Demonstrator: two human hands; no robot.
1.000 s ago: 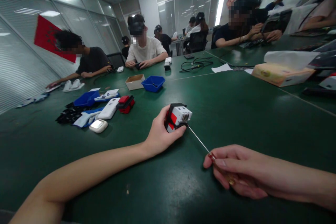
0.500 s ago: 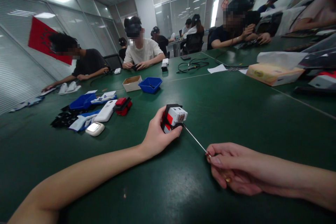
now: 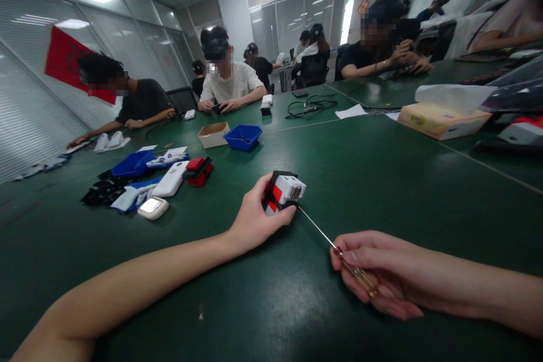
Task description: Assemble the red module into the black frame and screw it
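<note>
A small white-and-red block-shaped device in a black plastic frame (image 3: 289, 187) is being held above the dark green tabletop (image 3: 254, 305) by the left hand (image 3: 253, 219), its fingers and thumb being clamped around the frame. A slim screwdriver with a straight metal shaft and a translucent amber handle (image 3: 318, 228) is being gripped near its red collar between the right hand's (image 3: 382, 254) thumb and fingers, while the rear of the handle is being left partly uncovered along the palm.

From the right grip, the device is being kept forward and to the left, with the left hand being placed nearer to it. The screwdriver's long axis is being slanted from the handle, low on the right, up toward the frame's lower right corner. There the tip is being held just beside the left thumb; whether it is being seated in a screw cannot be told. The two hands are being kept apart, their gap being bridged only by the shaft.
</note>
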